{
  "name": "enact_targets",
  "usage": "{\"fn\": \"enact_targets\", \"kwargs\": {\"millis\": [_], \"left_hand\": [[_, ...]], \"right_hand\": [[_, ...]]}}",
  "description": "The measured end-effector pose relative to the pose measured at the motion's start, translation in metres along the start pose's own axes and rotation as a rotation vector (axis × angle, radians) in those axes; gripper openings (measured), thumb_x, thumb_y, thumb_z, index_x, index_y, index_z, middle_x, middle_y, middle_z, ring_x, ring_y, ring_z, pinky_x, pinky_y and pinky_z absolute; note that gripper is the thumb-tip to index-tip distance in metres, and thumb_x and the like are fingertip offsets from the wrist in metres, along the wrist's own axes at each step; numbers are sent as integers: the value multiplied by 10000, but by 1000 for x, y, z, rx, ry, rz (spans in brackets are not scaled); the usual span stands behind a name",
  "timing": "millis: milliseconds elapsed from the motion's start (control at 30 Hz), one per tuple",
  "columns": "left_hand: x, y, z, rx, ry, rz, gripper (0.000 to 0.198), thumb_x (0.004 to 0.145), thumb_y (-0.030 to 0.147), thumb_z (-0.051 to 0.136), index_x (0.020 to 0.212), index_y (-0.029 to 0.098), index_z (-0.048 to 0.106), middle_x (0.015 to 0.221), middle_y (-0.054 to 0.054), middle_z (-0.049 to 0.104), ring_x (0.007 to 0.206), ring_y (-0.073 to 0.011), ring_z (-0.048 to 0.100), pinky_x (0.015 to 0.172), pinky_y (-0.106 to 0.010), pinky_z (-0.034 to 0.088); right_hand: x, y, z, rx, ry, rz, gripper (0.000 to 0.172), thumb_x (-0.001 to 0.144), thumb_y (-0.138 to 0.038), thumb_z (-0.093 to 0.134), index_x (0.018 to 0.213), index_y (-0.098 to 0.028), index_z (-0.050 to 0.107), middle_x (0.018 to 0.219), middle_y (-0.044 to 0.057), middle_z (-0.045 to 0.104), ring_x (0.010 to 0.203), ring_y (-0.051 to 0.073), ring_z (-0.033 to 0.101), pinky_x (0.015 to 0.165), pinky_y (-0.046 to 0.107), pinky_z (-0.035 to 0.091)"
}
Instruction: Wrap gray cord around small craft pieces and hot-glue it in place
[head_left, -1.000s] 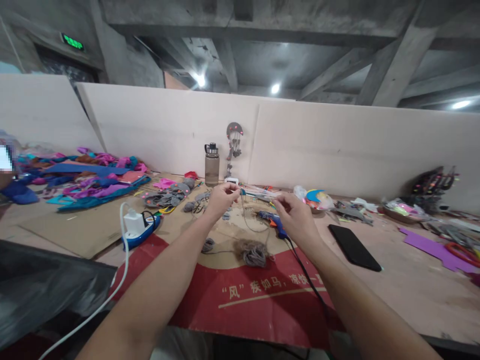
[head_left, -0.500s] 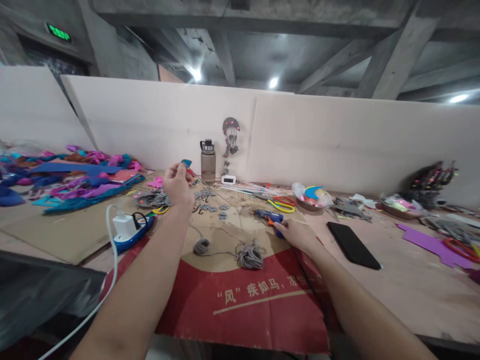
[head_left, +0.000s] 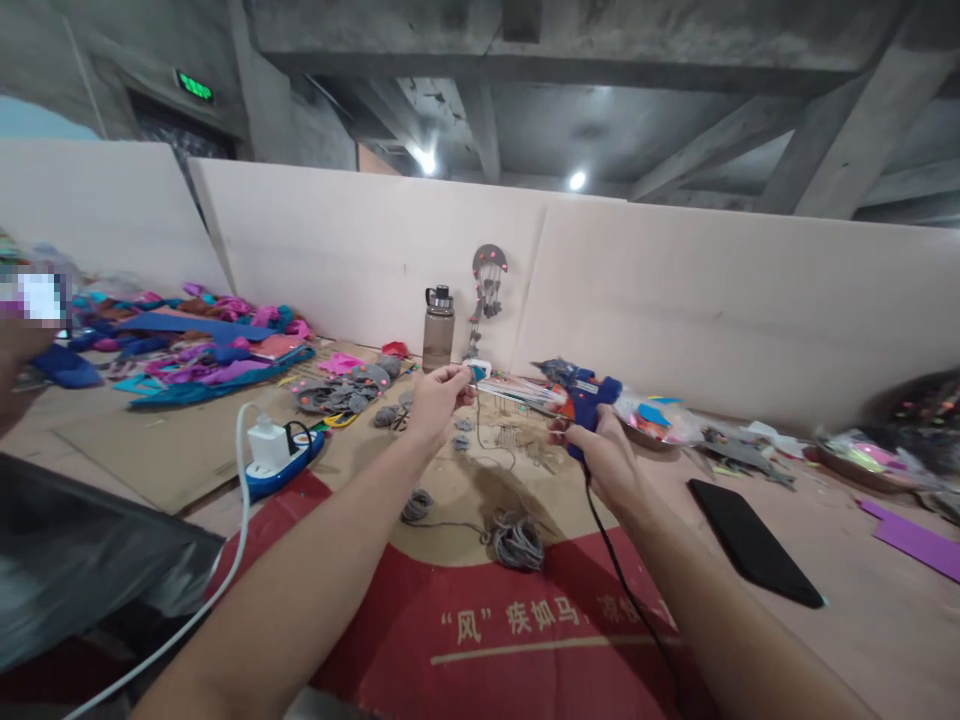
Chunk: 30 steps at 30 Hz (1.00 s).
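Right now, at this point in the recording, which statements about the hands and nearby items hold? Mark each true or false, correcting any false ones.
1. The right hand holds a blue glue gun. True.
2. The left hand is empty. False: it pinches a small teal piece.
3. A black phone lies to the right of the right hand. True.
4. The bottle lies on its side. False: it stands upright.
5. A grey yarn bundle lies on the printed sheet. True.

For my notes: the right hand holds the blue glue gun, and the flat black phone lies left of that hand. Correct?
Not left: in the head view, the flat black phone lies right of the right hand, which holds the blue glue gun.
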<state>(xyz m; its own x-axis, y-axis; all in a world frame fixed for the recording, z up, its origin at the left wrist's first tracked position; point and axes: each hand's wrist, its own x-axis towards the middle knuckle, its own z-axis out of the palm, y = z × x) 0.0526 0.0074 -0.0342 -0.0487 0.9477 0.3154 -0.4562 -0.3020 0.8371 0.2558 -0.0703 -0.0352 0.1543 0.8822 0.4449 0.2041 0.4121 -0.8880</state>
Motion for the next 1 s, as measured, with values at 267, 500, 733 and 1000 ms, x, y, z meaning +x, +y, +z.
{"fn": "enact_targets", "kwargs": {"millis": [267, 500, 733, 1000], "left_hand": [[-13, -11, 11, 9, -83, -98, 292, 606, 350, 773, 722, 131, 620, 631, -12, 601, 563, -88, 561, 561, -219, 466], [-19, -16, 15, 78, -85, -81, 282, 633, 378, 753, 707, 140, 621, 603, -12, 598, 535, -89, 555, 537, -218, 469], [-21, -14, 18, 19, -97, -104, 254, 617, 330, 762, 695, 136, 617, 614, -25, 615, 550, -107, 590, 574, -244, 501], [-20, -15, 17, 106, -77, -90, 279, 606, 373, 758, 711, 146, 635, 650, -12, 610, 533, -96, 573, 502, -217, 452]], "right_hand": [[-33, -24, 8, -117, -149, -17, 248, 825, -382, 493, 936, -172, 566, 643, -12, 529, 550, 123, 479, 549, 253, 407], [-34, -15, 8, -143, -182, -100, 313, 870, -430, 469, 1009, -176, 586, 803, 45, 621, 648, 150, 532, 599, 265, 432], [-35, -5, 11, -240, -95, -82, 328, 854, -503, 495, 923, -199, 598, 770, 48, 639, 614, 172, 542, 568, 282, 425], [-33, 3, 10, -248, -106, -66, 322, 855, -511, 495, 912, -208, 586, 791, 50, 638, 612, 173, 528, 577, 288, 430]]}}
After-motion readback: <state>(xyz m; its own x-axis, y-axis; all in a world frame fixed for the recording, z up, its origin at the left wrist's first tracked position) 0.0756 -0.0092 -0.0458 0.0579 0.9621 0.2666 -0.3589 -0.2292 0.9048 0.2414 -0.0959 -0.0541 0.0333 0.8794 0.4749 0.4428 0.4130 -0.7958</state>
